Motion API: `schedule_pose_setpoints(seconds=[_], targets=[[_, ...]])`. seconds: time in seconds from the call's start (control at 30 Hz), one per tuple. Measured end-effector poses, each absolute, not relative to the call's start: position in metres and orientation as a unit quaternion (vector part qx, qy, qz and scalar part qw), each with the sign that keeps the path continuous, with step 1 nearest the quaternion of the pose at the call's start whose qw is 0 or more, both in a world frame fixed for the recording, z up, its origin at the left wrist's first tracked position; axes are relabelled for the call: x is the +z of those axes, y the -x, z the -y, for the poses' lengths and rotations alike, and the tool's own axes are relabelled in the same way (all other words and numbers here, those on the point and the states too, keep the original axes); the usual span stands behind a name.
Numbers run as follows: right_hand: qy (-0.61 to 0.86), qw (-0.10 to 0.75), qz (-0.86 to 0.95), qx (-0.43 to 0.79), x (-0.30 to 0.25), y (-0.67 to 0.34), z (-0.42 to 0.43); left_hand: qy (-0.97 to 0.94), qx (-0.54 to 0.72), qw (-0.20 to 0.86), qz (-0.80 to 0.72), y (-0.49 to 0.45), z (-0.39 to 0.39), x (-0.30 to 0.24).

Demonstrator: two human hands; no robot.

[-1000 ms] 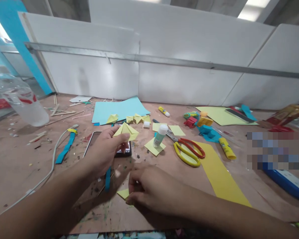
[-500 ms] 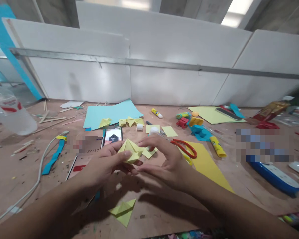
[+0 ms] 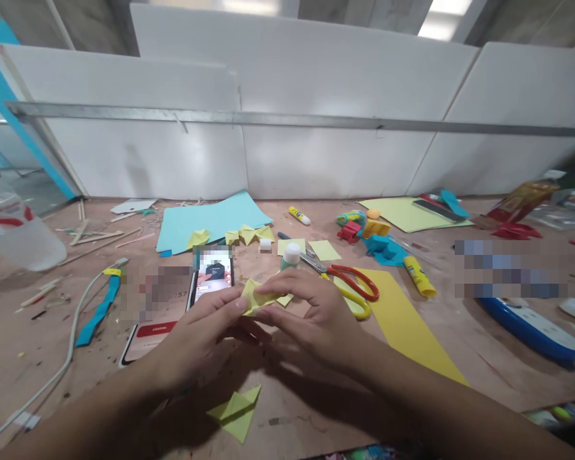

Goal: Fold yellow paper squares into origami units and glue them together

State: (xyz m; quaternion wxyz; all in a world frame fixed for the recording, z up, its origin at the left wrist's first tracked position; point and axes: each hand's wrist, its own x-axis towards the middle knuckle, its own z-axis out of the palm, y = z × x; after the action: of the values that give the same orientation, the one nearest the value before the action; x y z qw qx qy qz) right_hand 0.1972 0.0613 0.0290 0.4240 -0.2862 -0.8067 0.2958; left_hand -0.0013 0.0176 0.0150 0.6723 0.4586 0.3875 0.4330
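A small folded piece of yellow paper (image 3: 252, 299) is held up over the table between both hands. My left hand (image 3: 215, 319) pinches its left side, thumb on top. The fingers and thumb of my right hand (image 3: 311, 313) close on its right side and cover part of it. Below the hands lies another folded yellow paper (image 3: 237, 409). Just beyond the hands stand a white-capped glue bottle (image 3: 291, 255) and scissors (image 3: 352, 284) with red and yellow handles. A lit phone (image 3: 214, 271) lies behind my left hand.
Several folded yellow pieces (image 3: 249, 235) lie by a light blue sheet (image 3: 211, 217). To the right are a yellow sheet (image 3: 407, 326), a glue stick (image 3: 419, 276) and a blue-and-white stapler-like object (image 3: 531, 335). A white cable (image 3: 74, 338) and a bottle (image 3: 19, 223) are on the left.
My right hand has moved left and its fingers have closed onto the yellow paper. The paper has been turned and shows less of its surface. The view has shifted slightly.
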Motion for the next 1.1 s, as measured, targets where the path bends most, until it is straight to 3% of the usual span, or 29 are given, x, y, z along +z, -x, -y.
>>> schedule_pose_setpoints(seconds=[0.23, 0.33, 0.5, 0.63, 0.8, 0.93, 1.1], targets=[[0.360, 0.436, 0.745, 0.354, 0.027, -0.194, -0.065, -0.517, 0.538, 0.506, -0.434, -0.004, -0.015, 0.020], [0.373, 0.426, 0.733, 0.376, 0.027, -0.194, -0.065, -0.547, 0.526, 0.462, -0.459, -0.005, -0.016, 0.022], [0.329, 0.490, 0.768, 0.249, 0.039, -0.200, -0.049, -0.490, 0.561, 0.452, -0.491, 0.001, -0.024, 0.020], [0.216, 0.275, 0.894, 0.281, 0.043, -0.196, -0.028, -0.450, 0.607, 0.445, -0.480, 0.009, -0.033, 0.018], [0.315, 0.087, 0.878, 0.349, 0.031, -0.174, -0.020, -0.447, 0.614, 0.443, -0.477, 0.011, -0.038, 0.017], [0.338, 0.026, 0.864, 0.372, 0.037, -0.168, -0.021, -0.448, 0.608, 0.456, -0.471, 0.010, -0.038, 0.016], [0.394, 0.036, 0.813, 0.427, 0.059, -0.186, -0.021, -0.435, 0.609, 0.471, -0.468, 0.011, -0.036, 0.016]])
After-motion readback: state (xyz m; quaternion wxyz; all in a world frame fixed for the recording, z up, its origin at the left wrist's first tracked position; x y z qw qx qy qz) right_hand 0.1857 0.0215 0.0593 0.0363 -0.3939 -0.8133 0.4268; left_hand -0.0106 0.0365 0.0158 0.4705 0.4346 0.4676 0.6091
